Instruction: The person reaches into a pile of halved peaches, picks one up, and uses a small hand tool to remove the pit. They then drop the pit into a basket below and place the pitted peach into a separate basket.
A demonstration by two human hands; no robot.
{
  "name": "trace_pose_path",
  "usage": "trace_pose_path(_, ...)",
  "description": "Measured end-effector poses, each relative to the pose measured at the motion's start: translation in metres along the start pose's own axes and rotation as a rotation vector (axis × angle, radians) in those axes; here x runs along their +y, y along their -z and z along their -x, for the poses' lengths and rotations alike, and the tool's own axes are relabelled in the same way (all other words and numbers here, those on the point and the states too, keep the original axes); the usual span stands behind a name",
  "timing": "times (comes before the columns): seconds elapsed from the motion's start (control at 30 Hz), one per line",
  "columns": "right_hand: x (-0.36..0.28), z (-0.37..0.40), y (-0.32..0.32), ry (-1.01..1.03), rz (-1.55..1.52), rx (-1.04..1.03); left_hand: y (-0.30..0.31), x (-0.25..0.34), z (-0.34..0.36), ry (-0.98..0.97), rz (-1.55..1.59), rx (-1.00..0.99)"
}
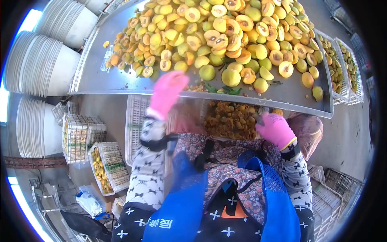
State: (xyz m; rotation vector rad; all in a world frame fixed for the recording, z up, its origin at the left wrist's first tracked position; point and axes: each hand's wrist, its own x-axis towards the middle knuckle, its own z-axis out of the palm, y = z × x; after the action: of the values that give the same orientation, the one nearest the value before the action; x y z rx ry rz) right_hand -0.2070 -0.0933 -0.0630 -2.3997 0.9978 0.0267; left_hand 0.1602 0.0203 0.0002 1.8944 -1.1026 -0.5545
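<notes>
A heap of yellow peaches (193, 40), many cut in half with brown pits or hollows showing, covers the metal table (161, 89). At its near edge my left hand (168, 90), in a pink glove, reaches over the rim beside the closest fruit; motion smears its fingers. My right hand (276, 129), gloved in pink with dark fingertips, is curled below the table edge at my lap. What it grips, I cannot tell. Next to it, under the rim, sits a crate of brownish fruit scraps (231, 119).
White crates of fruit (342, 68) stand right of the table. On the floor at left are more crates (109, 167). Stacked white tubs (44, 64) line the left side. A clear plastic bottle (107, 58) lies on the table's left, and empty-looking crates (326, 197) are at lower right.
</notes>
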Motion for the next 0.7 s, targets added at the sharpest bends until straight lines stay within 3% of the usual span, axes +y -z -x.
trace_pose_path(0.1,-0.019,0.015,0.049,0.021,-0.119,0.050,-0.072,0.011,-0.038,0.076,-0.058,-0.194)
trace_pose_path(0.2,-0.030,0.035,0.067,0.035,-0.198,-0.091,-0.109,-0.014,-0.058,-0.140,-0.724,-0.078)
trace_pose_path(0.33,-0.027,0.044,0.051,0.144,-0.250,0.017,-0.083,-0.007,-0.052,0.021,-0.213,-0.078)
trace_pose_path(0.37,-0.039,0.042,0.061,0.262,-0.254,0.096,-0.070,0.006,-0.047,0.411,0.399,-0.167)
trace_pose_path(0.4,-0.046,0.037,0.057,0.262,-0.336,0.181,-0.066,0.004,-0.040,0.400,0.894,-0.184)
trace_pose_path(0.43,-0.053,0.032,0.050,0.265,-0.418,0.258,-0.057,0.021,-0.022,0.253,0.770,-0.247)
trace_pose_path(0.5,-0.074,0.016,0.037,0.355,-0.484,0.462,-0.041,0.059,0.011,0.191,0.724,-0.305)
trace_pose_path(0.57,-0.095,0.005,0.039,0.405,-0.387,0.545,-0.048,0.078,0.031,0.353,0.893,-0.319)
trace_pose_path(0.7,-0.107,-0.004,0.038,0.438,-0.157,0.614,-0.073,0.080,0.054,0.157,0.825,-0.284)
